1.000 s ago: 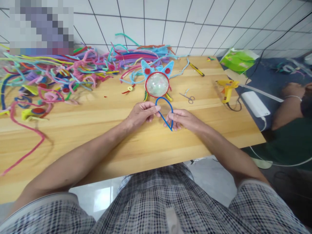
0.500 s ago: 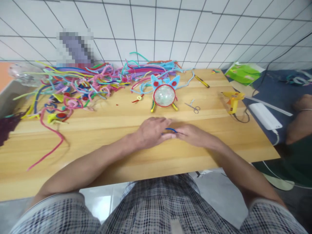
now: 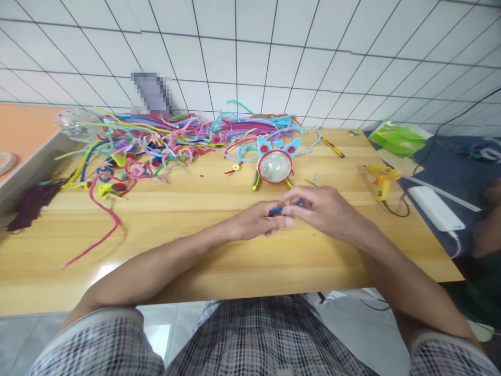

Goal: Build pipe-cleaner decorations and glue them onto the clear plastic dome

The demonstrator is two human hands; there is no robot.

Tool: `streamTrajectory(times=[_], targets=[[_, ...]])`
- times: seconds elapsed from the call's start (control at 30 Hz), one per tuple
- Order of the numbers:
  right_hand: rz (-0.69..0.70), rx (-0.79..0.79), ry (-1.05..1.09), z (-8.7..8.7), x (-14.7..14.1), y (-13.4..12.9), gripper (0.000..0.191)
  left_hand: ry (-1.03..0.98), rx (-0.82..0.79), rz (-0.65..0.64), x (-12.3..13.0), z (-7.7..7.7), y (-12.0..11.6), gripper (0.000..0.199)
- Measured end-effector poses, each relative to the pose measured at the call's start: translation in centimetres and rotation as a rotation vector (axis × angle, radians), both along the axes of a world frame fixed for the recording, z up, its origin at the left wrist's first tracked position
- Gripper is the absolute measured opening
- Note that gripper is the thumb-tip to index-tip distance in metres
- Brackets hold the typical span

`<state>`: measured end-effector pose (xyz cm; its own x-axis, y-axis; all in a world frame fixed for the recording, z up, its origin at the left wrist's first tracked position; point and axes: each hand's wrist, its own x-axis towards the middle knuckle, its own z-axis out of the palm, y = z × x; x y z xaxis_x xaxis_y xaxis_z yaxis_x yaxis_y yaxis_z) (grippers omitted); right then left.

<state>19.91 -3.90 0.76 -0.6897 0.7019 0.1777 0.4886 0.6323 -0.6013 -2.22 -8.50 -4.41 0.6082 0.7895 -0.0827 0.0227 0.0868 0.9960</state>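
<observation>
Over the front middle of the table, my left hand (image 3: 258, 220) is closed on one part of a blue pipe cleaner (image 3: 276, 211). My right hand (image 3: 319, 208) pinches the same pipe cleaner close by, its fingertips nearly meeting the left ones. Much of the blue piece is hidden by the fingers. Just behind the hands stands a round clear craft figure (image 3: 275, 167) with a red rim, blue ears with red dots and yellow-green legs. Small scissors (image 3: 311, 183) lie beside it, mostly covered by my right hand.
A tangled heap of coloured pipe cleaners (image 3: 156, 141) spreads across the back left. A yellow glue gun (image 3: 382, 180) with its cord, a white power strip (image 3: 436, 208) and a green packet (image 3: 399, 140) are at the right. A yellow cutter (image 3: 332, 147) lies behind. Another person's arm (image 3: 487, 230) shows far right.
My right hand has turned and come over the blue pipe cleaner, now partly covering the scissors. My left hand has turned too, its back less raised. The view has shifted slightly.
</observation>
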Motion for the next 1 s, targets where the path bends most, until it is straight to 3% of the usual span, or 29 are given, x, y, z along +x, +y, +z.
streamTrajectory(times=[0.1, 0.2, 0.27, 0.4, 0.6, 1.0], targets=[[-0.185, -0.126, 0.269, 0.3, -0.8, 1.0, 0.035, -0.082, 0.017, 0.154, 0.1, 0.6, -0.1, 0.062], [-0.247, -0.301, 0.500, -0.8, -1.7, 1.4, 0.055, -0.150, 0.028, 0.287, 0.1, 0.4, -0.1, 0.068], [-0.291, -0.370, 0.616, -2.0, -2.2, 1.5, 0.061, -0.193, 0.014, 0.381, 0.2, 0.0, 0.1, 0.069], [-0.417, -0.336, 0.847, -4.0, -2.7, 1.3, 0.060, -0.260, -0.061, 0.491, 0.4, -0.7, 0.2, 0.069], [-0.347, -0.531, 0.807, -5.1, -3.0, 0.3, 0.044, -0.250, -0.092, 0.442, 0.8, -1.2, -0.2, 0.068], [-0.203, -0.761, 0.828, -5.8, -3.1, 0.4, 0.045, -0.265, -0.153, 0.309, 0.5, -2.0, -0.1, 0.062]])
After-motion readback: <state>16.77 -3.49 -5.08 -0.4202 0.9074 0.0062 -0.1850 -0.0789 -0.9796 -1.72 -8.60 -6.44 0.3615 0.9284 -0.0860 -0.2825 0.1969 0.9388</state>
